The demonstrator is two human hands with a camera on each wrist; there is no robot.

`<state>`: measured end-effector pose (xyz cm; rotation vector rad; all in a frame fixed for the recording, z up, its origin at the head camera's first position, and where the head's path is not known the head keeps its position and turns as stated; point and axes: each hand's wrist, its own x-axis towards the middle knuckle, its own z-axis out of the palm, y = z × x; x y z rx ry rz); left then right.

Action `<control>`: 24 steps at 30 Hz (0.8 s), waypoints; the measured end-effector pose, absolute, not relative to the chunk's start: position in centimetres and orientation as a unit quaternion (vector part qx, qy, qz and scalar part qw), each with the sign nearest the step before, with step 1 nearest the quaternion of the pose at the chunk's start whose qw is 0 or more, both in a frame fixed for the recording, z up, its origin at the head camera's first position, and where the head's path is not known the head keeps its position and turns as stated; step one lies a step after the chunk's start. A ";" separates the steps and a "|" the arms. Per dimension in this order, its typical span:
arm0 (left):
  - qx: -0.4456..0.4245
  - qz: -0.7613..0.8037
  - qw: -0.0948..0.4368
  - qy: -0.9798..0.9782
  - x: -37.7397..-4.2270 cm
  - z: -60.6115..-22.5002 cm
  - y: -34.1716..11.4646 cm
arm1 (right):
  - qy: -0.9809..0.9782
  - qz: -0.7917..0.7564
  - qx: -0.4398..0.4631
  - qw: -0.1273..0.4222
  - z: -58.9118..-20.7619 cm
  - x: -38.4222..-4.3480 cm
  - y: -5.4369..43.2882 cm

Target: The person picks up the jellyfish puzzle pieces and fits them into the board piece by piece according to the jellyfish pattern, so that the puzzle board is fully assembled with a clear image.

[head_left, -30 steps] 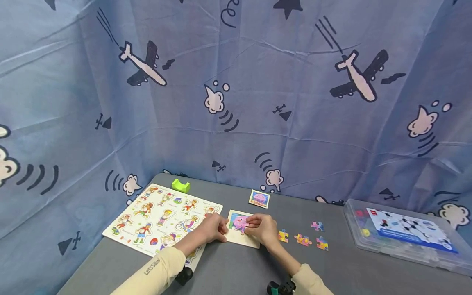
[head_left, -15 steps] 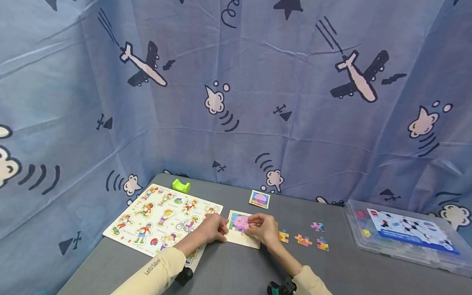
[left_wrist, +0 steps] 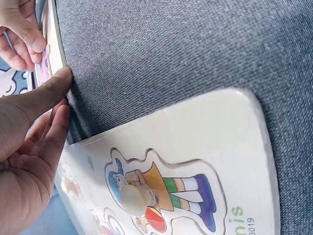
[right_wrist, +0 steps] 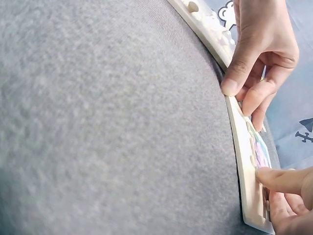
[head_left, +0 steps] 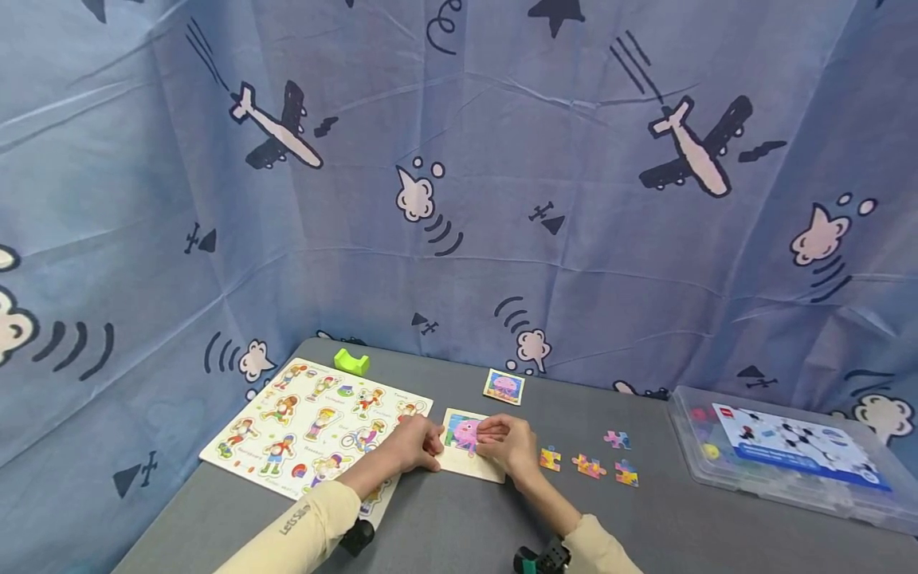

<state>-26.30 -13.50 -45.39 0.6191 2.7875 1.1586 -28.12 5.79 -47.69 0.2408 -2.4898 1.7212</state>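
Note:
A small wooden jigsaw tray (head_left: 469, 465) lies on the grey table, its upper left filled with pieces of a pink octopus picture (head_left: 464, 432). My left hand (head_left: 416, 443) holds the tray's left edge; its thumb (left_wrist: 62, 73) presses the near corner, fingers bent along the side. Over the tray's right part, my right hand (head_left: 511, 448) pinches a puzzle piece at the octopus's right side, largely hidden by the fingers. In the right wrist view, the right thumb (right_wrist: 274, 179) touches the near side of the assembled pieces. Several loose puzzle pieces (head_left: 590, 466) lie right of this hand.
A large white peg puzzle board (head_left: 315, 434) with sports figures lies under the left forearm. A green block (head_left: 351, 362) sits behind it. A small octopus picture (head_left: 504, 387) lies behind the tray. A clear lidded box (head_left: 782, 486) stands far right, before a blue curtain (head_left: 488, 199).
Both hands stay at the tray, with the right fingers shifting only slightly over the octopus piece. The tray and loose pieces keep their places.

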 end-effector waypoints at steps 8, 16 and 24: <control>0.199 0.378 0.032 0.904 -26.4 -45.3 -13.6 | -0.793 0.602 0.086 0.037 -47.2 -28.2 5.8; 0.208 0.370 0.024 0.905 -26.1 -45.3 -13.4 | -0.737 0.673 0.060 -0.011 -46.5 -28.4 7.8; 0.224 0.356 0.011 0.907 -25.9 -44.8 -13.2 | -0.733 0.676 0.064 -0.049 -46.6 -29.2 11.5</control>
